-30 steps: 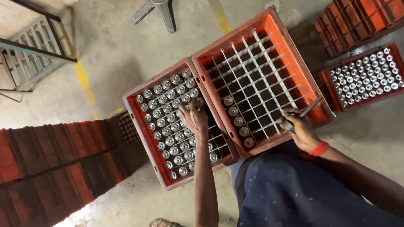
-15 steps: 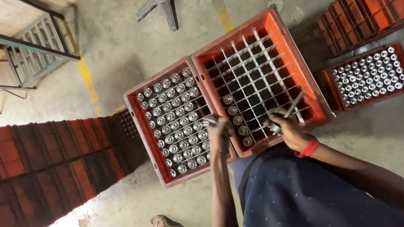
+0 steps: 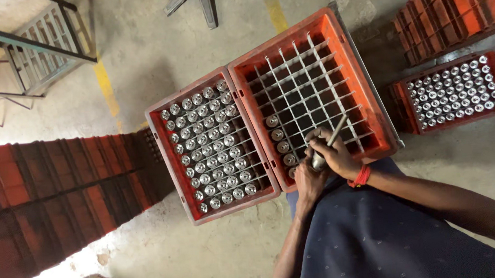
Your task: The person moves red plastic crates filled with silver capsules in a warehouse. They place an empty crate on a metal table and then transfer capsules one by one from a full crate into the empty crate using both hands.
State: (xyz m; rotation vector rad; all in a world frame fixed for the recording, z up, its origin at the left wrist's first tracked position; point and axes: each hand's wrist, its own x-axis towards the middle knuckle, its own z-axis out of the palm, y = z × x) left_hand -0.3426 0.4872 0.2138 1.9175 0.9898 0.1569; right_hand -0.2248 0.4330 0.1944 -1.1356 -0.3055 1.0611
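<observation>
Head camera, looking straight down: nearest is the person's dark blue shirt, with both arms reaching forward. The left hand is curled around a small metal cylinder, holding it at the near edge of the divided crate. The right hand, a red band at its wrist, is closed on a thin rod pointing at that cylinder. The step looks like working one cylinder with the rod; next would probably need an empty cell beside the few pieces in the near column. To the left sits the full crate. Farther right is another filled crate.
</observation>
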